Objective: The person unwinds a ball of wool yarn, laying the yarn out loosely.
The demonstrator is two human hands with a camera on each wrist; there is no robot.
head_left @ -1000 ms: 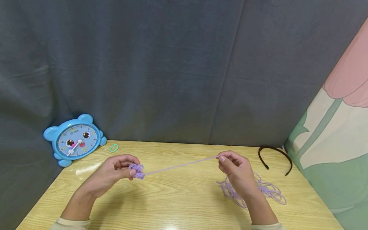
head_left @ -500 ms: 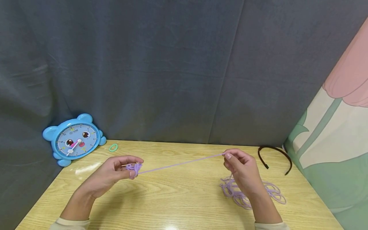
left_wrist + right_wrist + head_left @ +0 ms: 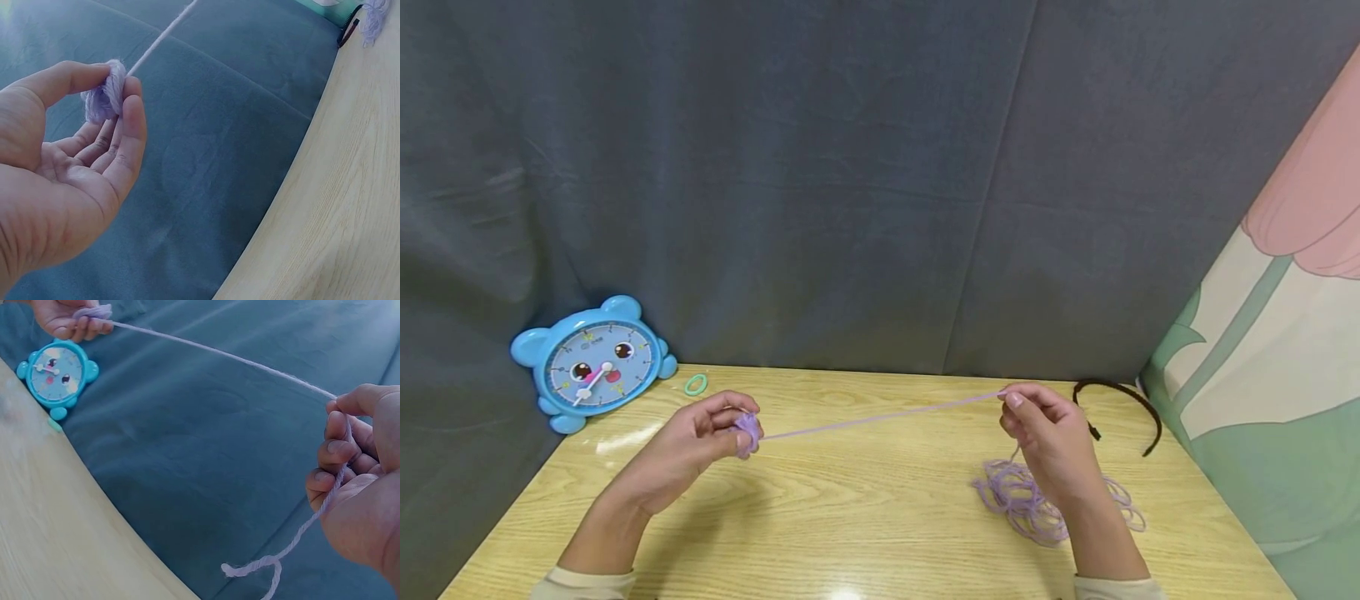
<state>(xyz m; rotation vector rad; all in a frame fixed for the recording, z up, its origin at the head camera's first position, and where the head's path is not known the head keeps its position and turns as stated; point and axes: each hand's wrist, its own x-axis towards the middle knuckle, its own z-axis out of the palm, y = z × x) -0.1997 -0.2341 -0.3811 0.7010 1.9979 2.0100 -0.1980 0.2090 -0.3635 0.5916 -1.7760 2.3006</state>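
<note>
My left hand (image 3: 703, 433) pinches a small wound bundle of lilac yarn (image 3: 106, 94) between thumb and fingertips, above the table's left part. From it a taut yarn strand (image 3: 883, 416) runs up to my right hand (image 3: 1052, 437), whose thumb and index finger pinch it. In the right wrist view the strand passes over the palm and hangs below the hand (image 3: 300, 531). A loose heap of the same yarn (image 3: 1022, 500) lies on the table under my right hand, partly hidden by the wrist.
A blue bear-shaped clock (image 3: 601, 367) leans at the back left, with a small green ring (image 3: 696, 384) beside it. A dark headband (image 3: 1138, 400) lies at the back right. Behind the wooden table (image 3: 865, 517) hangs a grey curtain (image 3: 820, 208).
My right hand has moved right and slightly up, lengthening the taut strand. The bundle has turned in my left hand's fingers, and its loose loops look more gathered.
</note>
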